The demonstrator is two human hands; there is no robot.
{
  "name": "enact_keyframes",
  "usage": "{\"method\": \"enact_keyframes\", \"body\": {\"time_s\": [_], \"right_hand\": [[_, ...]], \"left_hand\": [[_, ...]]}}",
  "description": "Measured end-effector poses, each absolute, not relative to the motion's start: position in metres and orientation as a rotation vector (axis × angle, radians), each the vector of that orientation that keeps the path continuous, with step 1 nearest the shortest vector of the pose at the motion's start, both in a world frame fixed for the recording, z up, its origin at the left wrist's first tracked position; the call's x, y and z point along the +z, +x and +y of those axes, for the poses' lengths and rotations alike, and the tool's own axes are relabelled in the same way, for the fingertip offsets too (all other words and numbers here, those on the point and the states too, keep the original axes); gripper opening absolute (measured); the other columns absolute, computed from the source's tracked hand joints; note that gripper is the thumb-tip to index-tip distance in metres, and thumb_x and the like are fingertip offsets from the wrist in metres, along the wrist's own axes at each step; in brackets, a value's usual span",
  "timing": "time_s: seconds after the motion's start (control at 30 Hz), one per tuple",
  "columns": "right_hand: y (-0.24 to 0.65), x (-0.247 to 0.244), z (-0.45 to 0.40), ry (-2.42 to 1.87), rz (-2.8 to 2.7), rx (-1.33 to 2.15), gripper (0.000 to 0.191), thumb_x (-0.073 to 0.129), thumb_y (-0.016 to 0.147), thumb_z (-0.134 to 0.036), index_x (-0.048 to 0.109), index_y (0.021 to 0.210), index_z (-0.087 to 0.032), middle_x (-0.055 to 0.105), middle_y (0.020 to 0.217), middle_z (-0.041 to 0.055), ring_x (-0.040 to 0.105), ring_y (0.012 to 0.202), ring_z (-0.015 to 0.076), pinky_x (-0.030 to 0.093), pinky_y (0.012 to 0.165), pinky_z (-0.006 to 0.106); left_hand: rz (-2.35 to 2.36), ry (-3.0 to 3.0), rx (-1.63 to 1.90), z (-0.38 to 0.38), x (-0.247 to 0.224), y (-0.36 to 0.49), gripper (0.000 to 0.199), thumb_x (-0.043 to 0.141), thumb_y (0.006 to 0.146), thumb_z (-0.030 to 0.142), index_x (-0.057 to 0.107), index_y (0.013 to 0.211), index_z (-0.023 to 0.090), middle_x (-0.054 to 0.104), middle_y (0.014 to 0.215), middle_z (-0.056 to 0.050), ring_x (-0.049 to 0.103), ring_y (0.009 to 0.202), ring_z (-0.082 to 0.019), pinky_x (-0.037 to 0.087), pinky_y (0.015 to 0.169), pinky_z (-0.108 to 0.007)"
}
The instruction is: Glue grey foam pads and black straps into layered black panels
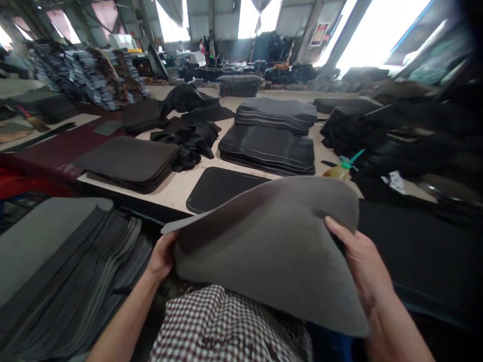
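A large grey foam-like sheet (264,251) with rounded corners bends between my two hands, above my checkered clothing. My left hand (163,255) grips its left edge, with the fingertips hidden behind it. On the right edge, my right hand (358,251) is closed, thumb on the near face and fingers out of sight behind. Just beyond the sheet, a black panel (222,187) with a pale line along its border lies flat on the table (166,200), partly covered by the sheet.
Left of me rises a tall stack of grey sheets (68,271). On the table are a pile of dark grey sheets (130,160), a stack of black panels (269,146) and crumpled black cloth (192,143). A yellowish container with a green stick (341,168) stands at right.
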State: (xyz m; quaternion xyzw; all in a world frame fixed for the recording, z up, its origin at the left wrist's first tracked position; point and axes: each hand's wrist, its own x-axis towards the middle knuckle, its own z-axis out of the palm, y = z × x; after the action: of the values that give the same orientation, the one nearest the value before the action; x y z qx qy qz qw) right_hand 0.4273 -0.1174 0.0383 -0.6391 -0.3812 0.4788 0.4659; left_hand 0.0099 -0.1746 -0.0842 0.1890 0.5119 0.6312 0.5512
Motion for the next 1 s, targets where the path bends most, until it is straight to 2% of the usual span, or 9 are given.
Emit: {"method": "enact_keyframes", "body": {"time_s": [0.1, 0.23, 0.4, 0.63, 0.8, 0.9, 1.0], "right_hand": [[0.437, 0.036, -0.119, -1.691, -0.801, 1.221, 0.051, 0.086, 0.068, -0.063, 0.079, 0.106, -0.03, 0.08, 0.092, 0.004, 0.075, 0.075, 0.0293, 0.06, 0.057, 0.034], [0.445, 0.02, -0.118, -1.638, -0.906, 1.235, 0.05, 0.085, 0.073, -0.061, 0.078, 0.111, -0.028, 0.08, 0.1, 0.0028, 0.075, 0.093, 0.0295, 0.061, 0.067, 0.032], [0.453, 0.002, -0.114, -1.615, -0.922, 1.234, 0.055, 0.08, 0.079, -0.061, 0.074, 0.12, -0.025, 0.079, 0.107, 0.0045, 0.073, 0.1, 0.0291, 0.06, 0.074, 0.03], [0.46, -0.014, -0.101, -1.638, -0.962, 1.243, 0.058, 0.076, 0.083, -0.062, 0.071, 0.126, -0.023, 0.075, 0.12, 0.0082, 0.072, 0.104, 0.032, 0.061, 0.07, 0.033], [0.47, 0.0, -0.09, -1.559, -1.059, 1.33, 0.054, 0.078, 0.082, -0.057, 0.071, 0.125, -0.025, 0.076, 0.117, 0.0089, 0.074, 0.097, 0.0324, 0.063, 0.071, 0.038], [0.482, 0.018, -0.075, -1.476, -1.205, 1.292, 0.05, 0.083, 0.077, -0.052, 0.075, 0.12, -0.026, 0.078, 0.112, 0.0069, 0.073, 0.098, 0.031, 0.063, 0.082, 0.04], [0.495, 0.043, -0.049, -1.391, -1.383, 1.046, 0.042, 0.086, 0.073, -0.048, 0.08, 0.11, -0.028, 0.078, 0.109, 0.0049, 0.071, 0.103, 0.0287, 0.059, 0.093, 0.041]], "left_hand": [[1.305, 0.498, 1.461, -0.178, -0.056, -0.001, 0.05, 0.087, 0.071, 0.04, 0.073, 0.113, 0.016, 0.079, 0.109, -0.008, 0.074, 0.096, -0.025, 0.058, 0.083, -0.031], [1.518, 0.532, 1.33, -0.176, -0.042, -0.003, 0.053, 0.085, 0.072, 0.048, 0.073, 0.113, 0.018, 0.079, 0.104, -0.007, 0.074, 0.087, -0.023, 0.058, 0.073, -0.028], [1.718, 0.679, 1.26, -0.167, -0.044, -0.004, 0.054, 0.083, 0.07, 0.057, 0.074, 0.104, 0.016, 0.078, 0.106, -0.008, 0.071, 0.09, -0.023, 0.057, 0.073, -0.026], [1.745, 0.725, 1.243, -0.153, -0.041, -0.005, 0.051, 0.08, 0.072, 0.061, 0.073, 0.101, 0.02, 0.076, 0.094, -0.004, 0.069, 0.082, -0.023, 0.057, 0.067, -0.027], [1.804, 0.989, 1.166, -0.137, -0.027, -0.015, 0.039, 0.077, 0.076, 0.059, 0.075, 0.098, 0.026, 0.075, 0.097, -0.002, 0.067, 0.092, -0.024, 0.056, 0.076, -0.027], [1.862, 1.175, 1.156, -0.113, -0.003, -0.024, 0.042, 0.082, 0.072, 0.056, 0.078, 0.103, 0.026, 0.075, 0.104, -0.004, 0.067, 0.101, -0.027, 0.056, 0.084, -0.03], [1.747, 1.493, 1.193, -0.076, 0.029, -0.028, 0.033, 0.081, 0.075, 0.05, 0.08, 0.098, 0.027, 0.073, 0.104, -0.004, 0.065, 0.097, -0.023, 0.054, 0.078, -0.026]]}}
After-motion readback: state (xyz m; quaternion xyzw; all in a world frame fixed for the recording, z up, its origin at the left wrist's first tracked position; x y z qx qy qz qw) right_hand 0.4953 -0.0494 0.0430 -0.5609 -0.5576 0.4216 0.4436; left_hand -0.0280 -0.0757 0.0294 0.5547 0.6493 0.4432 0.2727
